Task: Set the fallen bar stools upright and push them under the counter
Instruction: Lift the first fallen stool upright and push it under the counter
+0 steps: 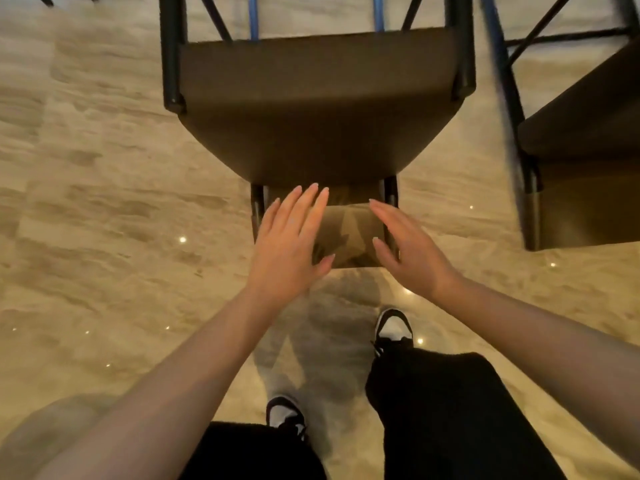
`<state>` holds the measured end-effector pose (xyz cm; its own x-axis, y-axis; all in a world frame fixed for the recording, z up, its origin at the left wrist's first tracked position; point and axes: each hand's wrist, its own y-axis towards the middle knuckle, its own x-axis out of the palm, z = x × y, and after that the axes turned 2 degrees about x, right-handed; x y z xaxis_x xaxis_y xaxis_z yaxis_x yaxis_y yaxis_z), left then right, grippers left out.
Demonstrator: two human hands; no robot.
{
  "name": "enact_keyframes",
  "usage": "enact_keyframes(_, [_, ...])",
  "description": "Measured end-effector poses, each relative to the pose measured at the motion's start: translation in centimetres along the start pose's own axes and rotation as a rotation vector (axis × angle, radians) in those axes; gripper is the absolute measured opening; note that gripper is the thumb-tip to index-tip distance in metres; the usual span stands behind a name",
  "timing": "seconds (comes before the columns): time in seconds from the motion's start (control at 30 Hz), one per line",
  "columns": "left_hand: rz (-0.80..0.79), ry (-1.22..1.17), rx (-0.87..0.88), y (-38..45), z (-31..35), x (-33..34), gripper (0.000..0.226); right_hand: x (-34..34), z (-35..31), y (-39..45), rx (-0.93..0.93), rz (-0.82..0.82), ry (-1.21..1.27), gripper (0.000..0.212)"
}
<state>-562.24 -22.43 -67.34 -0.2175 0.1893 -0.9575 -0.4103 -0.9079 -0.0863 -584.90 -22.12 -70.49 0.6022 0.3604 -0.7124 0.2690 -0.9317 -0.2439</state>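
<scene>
A brown bar stool [318,109] with black metal legs stands upright right in front of me, seen from above. Its low backrest [349,237] faces me. My left hand [287,244] hovers at the backrest's left end, fingers straight and spread. My right hand [408,247] is at its right end, fingers straight, palm turned inward. Neither hand grips anything. A second upright stool [581,140] of the same kind stands at the right edge.
The floor [104,202] is glossy beige stone with light reflections. My two feet in black-and-white sneakers [393,327] stand just behind the stool. Black and blue metal bars [254,15] cross the top of the view beyond the seat.
</scene>
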Motion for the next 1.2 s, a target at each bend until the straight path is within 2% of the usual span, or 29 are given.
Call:
enact_keyframes(0.17, [-0.144,0.079,0.065,2.8,-4.3,11.2,0.093,7.4,7.7,3.1,-0.064,-0.043,-0.088,0.055])
enact_keyframes(0.27, [-0.159,0.164,0.099,4.2,-6.1,16.3,0.088,11.9,11.9,4.0,-0.054,-0.074,-0.186,0.058])
enact_keyframes(0.53, [-0.237,0.311,0.106,3.0,-9.4,27.3,0.078,19.6,19.2,5.7,-0.215,-0.139,-0.533,0.067])
enact_keyframes(0.6, [-0.254,0.326,0.120,2.2,-10.1,29.0,0.080,20.5,20.2,5.9,-0.213,-0.176,-0.571,0.074])
enact_keyframes(0.8, [-0.449,0.415,0.139,1.0,-11.2,31.7,0.103,22.4,21.9,6.8,-0.192,-0.246,-0.662,0.090])
enact_keyframes(0.97, [-0.451,0.422,0.162,0.6,-13.1,32.1,0.097,23.0,22.7,7.2,-0.183,-0.233,-0.698,0.090])
enact_keyframes(1.2, [-0.485,0.470,0.199,-0.1,-14.7,33.1,0.078,23.9,23.4,7.2,-0.278,-0.243,-0.856,0.076])
